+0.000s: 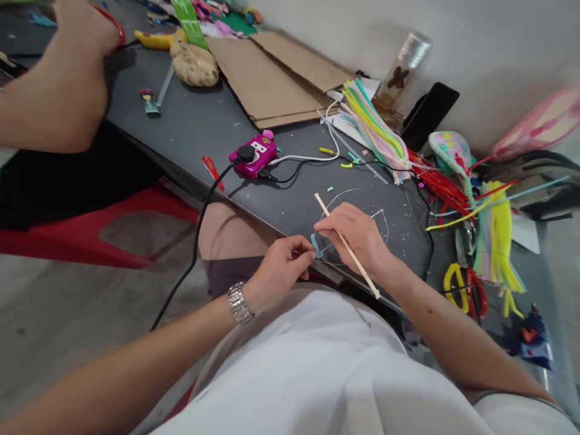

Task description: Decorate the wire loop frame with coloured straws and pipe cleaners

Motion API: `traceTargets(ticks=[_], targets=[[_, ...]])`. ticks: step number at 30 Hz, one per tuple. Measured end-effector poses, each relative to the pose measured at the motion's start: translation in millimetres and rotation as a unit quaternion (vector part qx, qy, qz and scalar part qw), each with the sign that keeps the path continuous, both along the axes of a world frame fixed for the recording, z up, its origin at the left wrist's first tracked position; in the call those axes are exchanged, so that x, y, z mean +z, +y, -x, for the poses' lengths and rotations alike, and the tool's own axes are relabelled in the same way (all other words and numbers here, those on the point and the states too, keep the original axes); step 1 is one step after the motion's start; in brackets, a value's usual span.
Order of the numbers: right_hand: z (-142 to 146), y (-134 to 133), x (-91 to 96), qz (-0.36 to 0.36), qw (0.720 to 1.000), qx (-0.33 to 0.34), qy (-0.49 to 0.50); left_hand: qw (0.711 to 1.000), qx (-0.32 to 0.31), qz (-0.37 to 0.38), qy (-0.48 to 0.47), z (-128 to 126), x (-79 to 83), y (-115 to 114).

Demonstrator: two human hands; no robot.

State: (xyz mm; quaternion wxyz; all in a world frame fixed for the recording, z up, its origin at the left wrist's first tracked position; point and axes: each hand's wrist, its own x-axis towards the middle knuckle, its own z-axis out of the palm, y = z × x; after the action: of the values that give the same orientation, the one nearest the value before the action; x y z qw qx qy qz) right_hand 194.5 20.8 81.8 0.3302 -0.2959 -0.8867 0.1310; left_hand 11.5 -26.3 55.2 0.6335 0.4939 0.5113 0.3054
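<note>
My left hand, with a metal watch on its wrist, pinches a small light-blue strip at the near edge of the dark table. My right hand is closed on a thin pale stick that runs diagonally through its fingers. It also touches the blue strip, which sits on a thin wire loop lying on the table. The two hands almost meet over the strip.
A magenta power strip with black and white cables lies ahead. Cardboard sheets, bundles of coloured strips, red wires, yellow and red pliers and a bottle crowd the table. Another person's arm is at top left above a red stool.
</note>
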Motion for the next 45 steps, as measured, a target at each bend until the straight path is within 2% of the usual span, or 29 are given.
traceTargets(ticks=[9, 15, 21, 45], targets=[[5.6, 1.2, -12.7, 0.074, 0.988, 0.09, -0.098, 0.995, 0.006, 0.081, -0.056, 6.4, -9.4, -6.5], [5.2, 8.2, -26.4, 0.088, 0.987, 0.091, -0.1, 0.987, 0.026, 0.138, -0.073, 7.7, -21.2, -9.5], [4.0, 8.4, -31.4, 0.094, 0.985, 0.083, -0.117, 0.97, 0.035, 0.204, -0.128, 7.1, -27.4, -9.9], [-11.6, -2.7, -31.2, 0.063, 0.992, 0.044, -0.095, 0.976, 0.051, 0.185, -0.102, 1.9, -31.9, -7.3]])
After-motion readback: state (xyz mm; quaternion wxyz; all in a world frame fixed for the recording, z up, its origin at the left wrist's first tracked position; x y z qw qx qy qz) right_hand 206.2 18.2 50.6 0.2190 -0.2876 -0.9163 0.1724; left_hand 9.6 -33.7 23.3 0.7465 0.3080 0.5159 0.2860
